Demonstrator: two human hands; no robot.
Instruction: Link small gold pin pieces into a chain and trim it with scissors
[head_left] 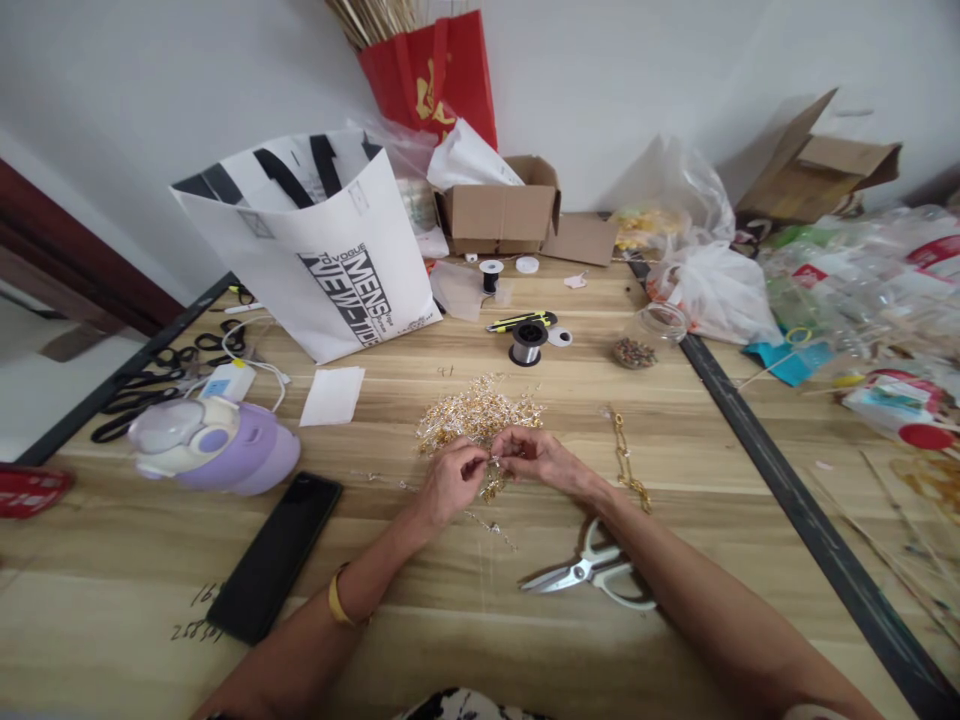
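Both hands meet over the table, fingertips close together at the front edge of a pile of small gold and silver beads or chain pieces point(480, 410). My left hand point(454, 482) is closed in a pinch, and my right hand point(536, 458) pinches from the other side. Between them is a small shiny piece, too tiny to name, with a bit of gold chain point(493, 487) hanging below. A thin silver chain point(495, 528) lies just in front of my hands. Scissors with pale handles point(589, 572) rest by my right forearm, near a gold chain point(621, 450).
Behind the pile stand a wire spool point(528, 343), a yellow-black utility knife point(517, 321) and a jar of beads point(637, 350). On the left are a phone point(277, 555), a purple bottle point(225, 445) and a white paper bag point(322, 250). Plastic bags point(720, 290) crowd the right.
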